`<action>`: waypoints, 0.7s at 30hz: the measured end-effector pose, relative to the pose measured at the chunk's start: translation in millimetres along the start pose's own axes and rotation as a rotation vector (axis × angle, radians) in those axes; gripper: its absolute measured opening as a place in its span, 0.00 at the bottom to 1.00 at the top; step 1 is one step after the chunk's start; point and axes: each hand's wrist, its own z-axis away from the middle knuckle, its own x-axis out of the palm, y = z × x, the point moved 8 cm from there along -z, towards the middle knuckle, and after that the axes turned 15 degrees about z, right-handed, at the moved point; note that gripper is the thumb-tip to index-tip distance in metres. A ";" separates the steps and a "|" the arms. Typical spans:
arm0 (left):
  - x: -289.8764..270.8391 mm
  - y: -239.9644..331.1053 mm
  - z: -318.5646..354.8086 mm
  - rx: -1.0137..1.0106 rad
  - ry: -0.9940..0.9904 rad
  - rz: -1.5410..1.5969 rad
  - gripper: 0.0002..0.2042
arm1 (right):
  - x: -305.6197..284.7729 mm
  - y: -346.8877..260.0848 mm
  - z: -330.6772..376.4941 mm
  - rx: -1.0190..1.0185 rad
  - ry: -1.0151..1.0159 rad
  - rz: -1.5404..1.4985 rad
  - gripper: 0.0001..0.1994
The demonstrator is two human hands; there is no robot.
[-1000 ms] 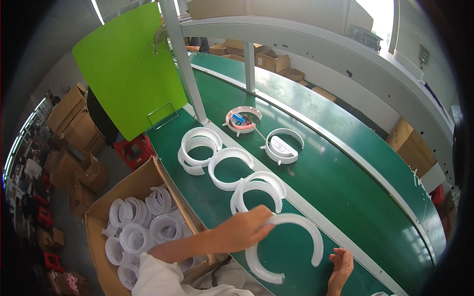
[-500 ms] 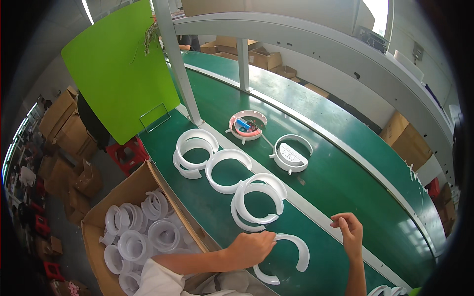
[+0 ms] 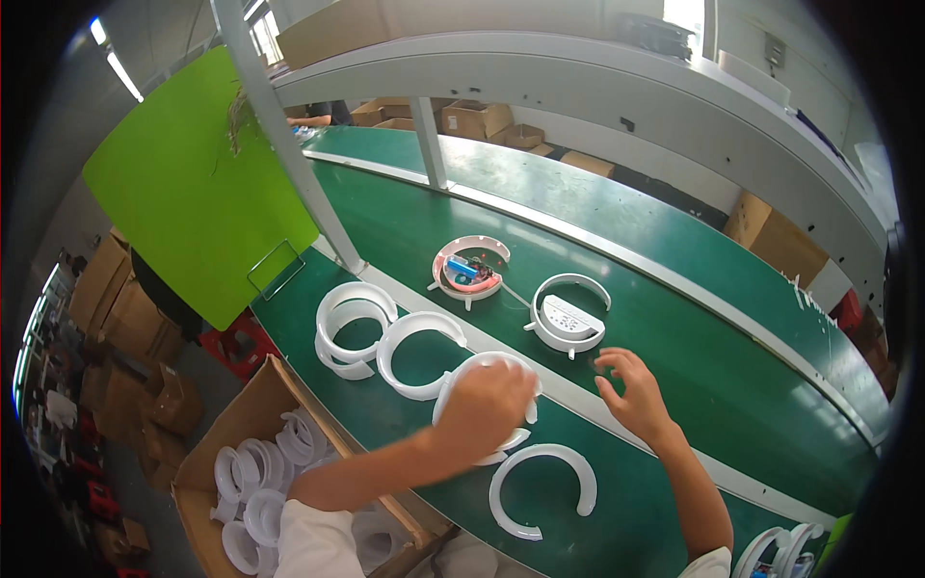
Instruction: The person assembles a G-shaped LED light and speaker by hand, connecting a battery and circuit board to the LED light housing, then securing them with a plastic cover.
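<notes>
Over a stack of white, C-shaped plastic rings (image 3: 453, 395), my left hand (image 3: 489, 409) is blurred and its fingers point down. It hides much of that stack, and whether it grips a ring cannot be told. Just nearer lies a single white open ring (image 3: 584, 472), flat on the green bench with no hand on it. My right hand (image 3: 631, 397) hovers above the pale strip, its thumb and fingers curved apart and holding nothing. Close beyond it stands a round white housing with a half-disc panel (image 3: 570, 323).
More open rings (image 3: 424, 323) lie farther left. A round housing with a blue part and wires (image 3: 470, 270) sits on the green conveyor (image 3: 655, 328). At left is a cardboard box (image 3: 217, 419) full of rings. A metal post (image 3: 289, 154) and green board (image 3: 202, 193) rise behind.
My left hand has let go of the nearest ring and moved up and left onto the stack. My right hand has moved farther away, toward the white housing, and opened. The view has shifted.
</notes>
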 end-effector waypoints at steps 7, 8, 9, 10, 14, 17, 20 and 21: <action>49.1 -230.0 -20.5 -0.052 -0.348 -0.332 0.10 | 43.7 4.3 -67.4 -0.084 0.048 0.602 0.42; 54.2 -239.1 -19.5 -0.016 -0.411 -0.306 0.12 | 56.6 7.1 -75.1 -0.032 -0.026 0.640 0.47; 57.9 -251.1 -17.6 -0.053 -0.447 -0.253 0.09 | 67.3 9.7 -81.9 0.022 -0.089 0.651 0.50; 63.0 -250.3 -21.8 -0.040 -0.454 -0.248 0.09 | 70.5 15.3 -83.3 0.038 -0.087 0.649 0.50; 85.4 -264.0 -26.2 -0.151 -0.616 -0.138 0.06 | 81.8 32.8 -88.2 0.072 -0.029 0.742 0.46; 88.4 -256.9 -34.6 -0.143 -0.675 -0.182 0.04 | 81.0 34.1 -83.5 0.070 0.067 0.758 0.41; 74.8 -226.4 -47.5 -0.024 -0.622 -0.235 0.03 | 58.6 28.5 -68.4 0.056 0.181 0.729 0.37; 66.5 -208.6 -53.9 0.059 -0.534 -0.242 0.03 | 45.7 25.7 -59.0 0.043 0.225 0.690 0.36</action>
